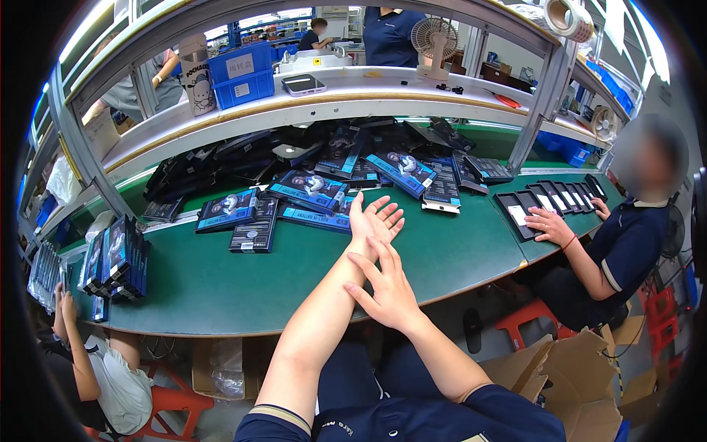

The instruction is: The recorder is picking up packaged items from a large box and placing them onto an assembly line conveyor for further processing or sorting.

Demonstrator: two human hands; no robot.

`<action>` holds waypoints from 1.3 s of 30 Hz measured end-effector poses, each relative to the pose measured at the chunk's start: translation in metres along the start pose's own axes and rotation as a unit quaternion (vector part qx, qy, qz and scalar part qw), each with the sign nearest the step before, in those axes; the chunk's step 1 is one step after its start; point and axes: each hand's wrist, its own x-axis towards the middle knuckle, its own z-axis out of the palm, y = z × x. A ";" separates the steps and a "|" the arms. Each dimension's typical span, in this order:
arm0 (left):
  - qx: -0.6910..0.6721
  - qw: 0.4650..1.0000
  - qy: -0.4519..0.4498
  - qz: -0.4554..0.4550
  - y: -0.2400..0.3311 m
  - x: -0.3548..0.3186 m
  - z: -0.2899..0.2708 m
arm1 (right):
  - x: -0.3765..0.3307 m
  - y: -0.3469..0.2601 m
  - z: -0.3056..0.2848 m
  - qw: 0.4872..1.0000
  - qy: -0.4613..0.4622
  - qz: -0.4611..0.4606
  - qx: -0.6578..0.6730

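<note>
Palm up, my left hand is held out above the green table, its fingers apart and nothing in it. My right hand rests across my left wrist and forearm, fingers stretched out, holding nothing. Just beyond my left hand lie flat black-and-blue printed boxes, among them one box to its left and another box past its fingertips. A box lying dark side up is at the near left of the pile.
A heap of dark boxes fills the back under the shelf. Stacked boxes stand at left near a person's arms. At right, a co-worker's hand touches a row of open black trays. Cardboard cartons sit lower right.
</note>
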 end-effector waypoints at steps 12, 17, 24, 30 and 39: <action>0.004 1.000 0.000 0.003 0.000 0.003 0.001 | 0.001 0.002 0.000 0.999 0.025 -0.018 0.007; 0.005 1.000 0.002 0.002 0.001 0.000 0.002 | 0.001 0.001 -0.001 1.000 0.023 -0.019 0.005; 0.006 1.000 0.001 0.007 0.000 -0.002 0.004 | 0.000 0.001 0.000 1.000 0.021 -0.009 0.016; 0.000 1.000 -0.014 0.000 0.001 0.002 0.002 | 0.001 0.005 0.001 0.999 0.035 -0.022 0.008; 0.020 0.999 -0.032 -0.001 0.001 0.001 0.002 | -0.003 0.004 0.000 0.999 0.044 -0.027 0.017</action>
